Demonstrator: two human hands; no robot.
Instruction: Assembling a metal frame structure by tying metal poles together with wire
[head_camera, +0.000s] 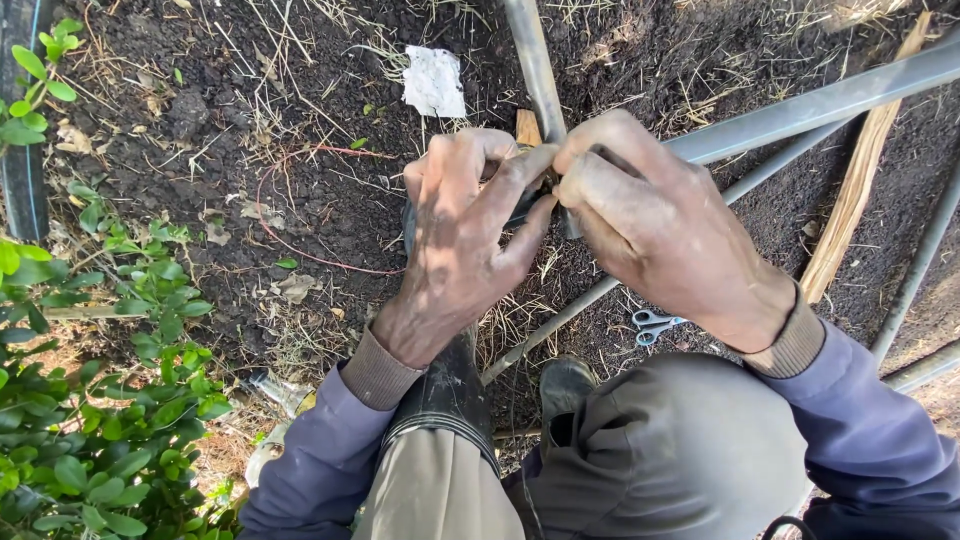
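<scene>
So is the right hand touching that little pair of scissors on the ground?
Apart. The head view shows the right hand up at the grey pipe, while the scissors lie on soil below the wrist.

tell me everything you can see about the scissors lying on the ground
The scissors are small, with pale blue-grey finger loops and short metal blades, mostly hidden. They lie flat on dark soil and dry straw, beside a thin grey pipe, just under the right hand wrist. Nothing holds them.

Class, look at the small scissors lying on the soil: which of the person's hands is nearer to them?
Right. The right hand is just above the scissors; the left hand is farther off, across the thin pipe.
</scene>
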